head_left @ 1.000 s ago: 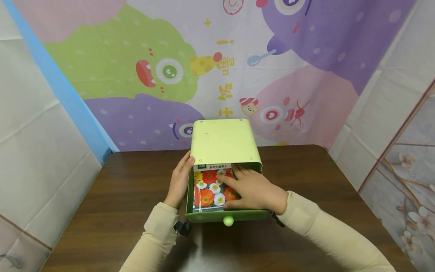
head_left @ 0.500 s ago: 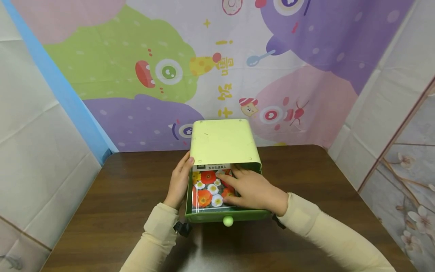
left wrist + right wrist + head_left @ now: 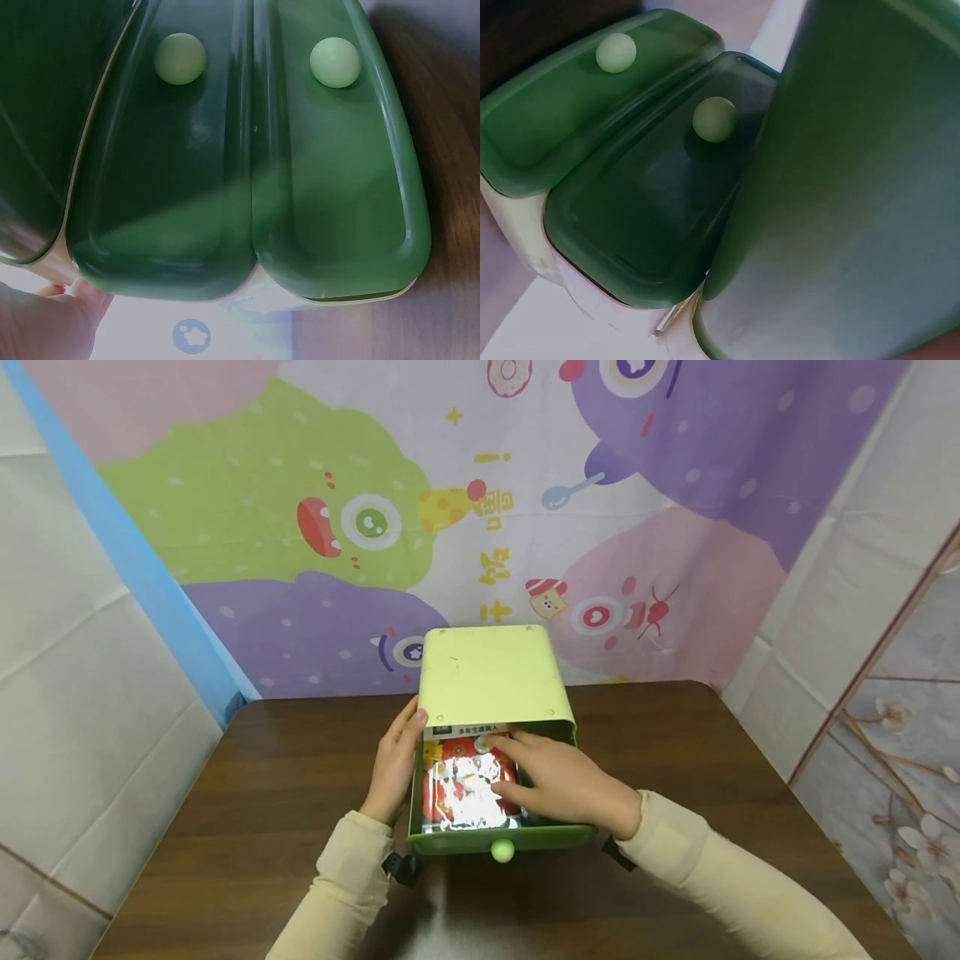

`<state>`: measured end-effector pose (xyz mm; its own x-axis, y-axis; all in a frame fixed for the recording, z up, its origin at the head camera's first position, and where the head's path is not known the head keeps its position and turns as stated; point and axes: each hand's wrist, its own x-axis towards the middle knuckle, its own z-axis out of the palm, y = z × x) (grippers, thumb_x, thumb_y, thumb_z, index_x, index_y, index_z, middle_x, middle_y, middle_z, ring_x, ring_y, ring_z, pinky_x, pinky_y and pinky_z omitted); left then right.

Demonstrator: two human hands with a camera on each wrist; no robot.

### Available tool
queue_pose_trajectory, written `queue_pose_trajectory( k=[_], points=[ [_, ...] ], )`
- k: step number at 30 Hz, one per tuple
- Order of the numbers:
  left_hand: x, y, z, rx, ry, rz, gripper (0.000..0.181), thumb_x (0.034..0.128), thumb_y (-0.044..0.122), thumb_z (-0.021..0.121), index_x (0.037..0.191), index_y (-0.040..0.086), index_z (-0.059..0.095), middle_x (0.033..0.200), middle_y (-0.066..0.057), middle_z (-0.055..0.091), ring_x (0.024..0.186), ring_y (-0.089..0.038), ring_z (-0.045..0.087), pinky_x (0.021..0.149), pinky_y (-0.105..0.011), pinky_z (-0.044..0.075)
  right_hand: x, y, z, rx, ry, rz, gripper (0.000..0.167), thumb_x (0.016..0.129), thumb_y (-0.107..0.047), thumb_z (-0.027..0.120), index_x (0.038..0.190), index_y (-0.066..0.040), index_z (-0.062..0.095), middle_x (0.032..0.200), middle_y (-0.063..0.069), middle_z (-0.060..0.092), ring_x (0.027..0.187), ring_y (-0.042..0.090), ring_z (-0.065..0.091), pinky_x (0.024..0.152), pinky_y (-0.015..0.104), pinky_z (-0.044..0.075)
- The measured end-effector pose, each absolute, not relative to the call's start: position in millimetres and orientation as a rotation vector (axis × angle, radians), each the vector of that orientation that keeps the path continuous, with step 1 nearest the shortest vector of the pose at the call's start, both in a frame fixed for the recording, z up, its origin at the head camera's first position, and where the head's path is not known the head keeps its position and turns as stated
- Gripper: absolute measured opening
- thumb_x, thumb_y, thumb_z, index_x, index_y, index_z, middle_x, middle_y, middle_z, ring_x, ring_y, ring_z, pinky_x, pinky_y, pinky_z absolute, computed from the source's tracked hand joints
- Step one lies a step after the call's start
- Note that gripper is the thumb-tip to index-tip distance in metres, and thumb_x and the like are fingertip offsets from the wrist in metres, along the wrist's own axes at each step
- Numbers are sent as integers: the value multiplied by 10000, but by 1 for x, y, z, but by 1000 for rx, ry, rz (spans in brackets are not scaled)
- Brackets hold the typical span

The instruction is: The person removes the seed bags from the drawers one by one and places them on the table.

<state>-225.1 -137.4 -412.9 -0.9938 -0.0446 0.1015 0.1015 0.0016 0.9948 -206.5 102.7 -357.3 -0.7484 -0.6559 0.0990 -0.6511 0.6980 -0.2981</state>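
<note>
since the frame 0.5 s ago, the index finger and thumb of the right hand (image 3: pixel 573 783) have shifted slightly over the flower packet (image 3: pixel 457 789), and bright glare has spread across its print. head view: the packet lies in the pulled-out top drawer (image 3: pixel 543 837), its far end at the front edge of the pale green casing (image 3: pixel 491 677); the right hand clenches nothing, index finger and thumb resting on or just over the packet, other fingers partly hidden. the left hand (image 3: pixel 393 764) lies along the casing's side, seemingly bracing rather than grasping it. the glossy wrapper could slip under such light contact, or its far end could catch on the casing if raised there; glare hides any bend. left wrist view: 2 closed drawer fronts (image 3: pixel 337 165), with round knobs (image 3: pixel 335 62), sit beside the top drawer's underside; the casing could slide on the table (image 3: pixel 454 187) should the left hand ease off. right wrist view: that underside overhangs both fronts, so heavy pressing could tip the drawer; the right hand's hold cannot be told here.
</note>
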Motion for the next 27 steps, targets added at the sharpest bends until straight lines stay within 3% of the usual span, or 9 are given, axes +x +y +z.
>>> queue_pose_trajectory(
  k=[9,11,14,16,17,19,23,26,27],
  points=[
    [-225,-137,-412,-47,-2134,-2172,614,1007,496,471,1537,219,332,1587,-36,317,1439,-239,325,1137,-511,345,-202,103,-355,-983,2798,-758,638,967,-376,616,1486,-60,421,1544,204,360,1311,311,521,1008,454,488],
    [-225,-137,-413,-47,-2128,-2183,613,1007,495,473,1536,220,333,1581,-39,326,1421,-242,348,1122,-515,362,-201,104,-354,-962,2775,-826,611,975,-350,607,1479,-53,430,1537,208,370,1199,294,604,952,432,515],
    [-225,-137,-413,-43,-2119,-2200,610,1005,497,476,1534,227,336,1571,-37,341,1393,-245,381,1099,-513,388,-202,104,-354,-926,2710,-956,584,983,-301,598,1477,-41,429,1531,212,379,785,242,650,784,379,528],
    [-225,-137,-413,-46,-2120,-2203,610,1006,497,473,1536,229,331,1571,-34,339,1389,-243,384,1096,-509,393,-203,104,-355,-910,2655,-1033,567,990,-263,587,1477,-25,421,1527,209,388,766,230,652,785,348,548],
    [-225,-137,-413,-47,-2118,-2205,610,1006,497,473,1536,230,330,1571,-34,340,1388,-244,386,1094,-509,395,-203,104,-355,-900,2626,-1071,561,992,-243,584,1476,-14,417,1524,206,395,902,236,685,826,327,556],
    [-225,-137,-413,-51,-2118,-2205,610,1007,495,471,1537,229,326,1575,-32,334,1398,-242,377,1098,-508,391,-204,104,-356,-856,2561,-1146,559,992,-208,580,1479,1,403,1511,200,418,965,211,683,723,286,551],
    [-224,-137,-413,-57,-2118,-2202,611,1007,495,472,1537,228,326,1581,-25,326,1425,-237,349,1119,-506,370,-205,105,-356,-746,2490,-1242,570,981,-168,570,1484,22,380,1296,211,621,729,135,633,537,234,433],
    [-224,-137,-413,-63,-2124,-2193,613,1007,496,471,1538,226,325,1587,-20,319,1445,-231,325,1137,-507,350,-205,105,-355,-695,2461,-1304,556,983,-156,570,1471,40,392,1193,218,673,661,155,629,558,243,434],
    [-224,-137,-413,-63,-2128,-2190,615,1007,498,471,1539,227,324,1588,-19,316,1448,-233,322,1140,-510,346,-205,105,-356,-683,2452,-1324,553,986,-148,567,1467,58,388,1241,238,645,771,181,690,611,254,480]
  ],
)
